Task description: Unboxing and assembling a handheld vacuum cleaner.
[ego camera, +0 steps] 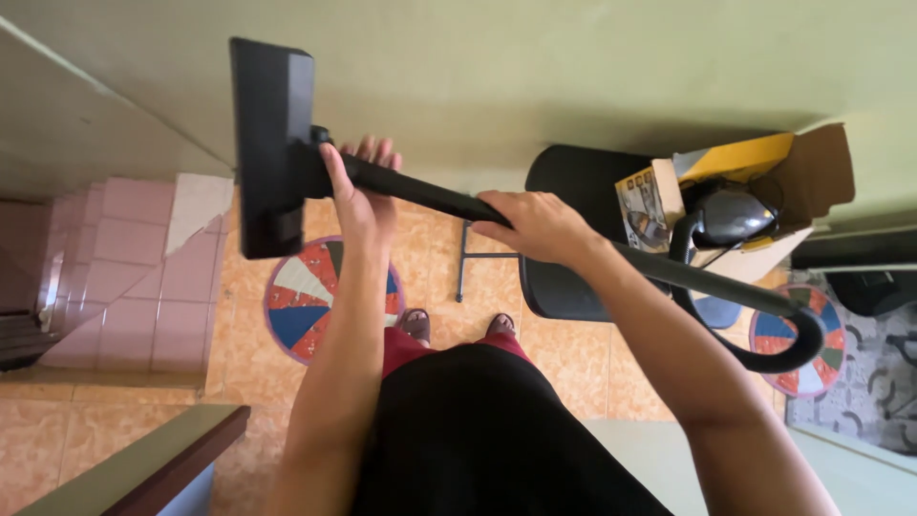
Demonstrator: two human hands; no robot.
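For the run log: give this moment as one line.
left hand: grips vacuum tube near floor head | right hand: grips tube mid-length | hose: behind

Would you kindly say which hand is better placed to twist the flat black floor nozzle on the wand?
Probably the left hand: it grips right beside the flat black floor nozzle, while the right hand holds the wand farther back.

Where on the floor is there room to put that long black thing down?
Bare orange tiles lie at the lower left, between the pink tiled step and the wooden ledge. A smaller patch sits between the round mat and the black chair. The right is crowded: the open cardboard box, hose, and another mat.
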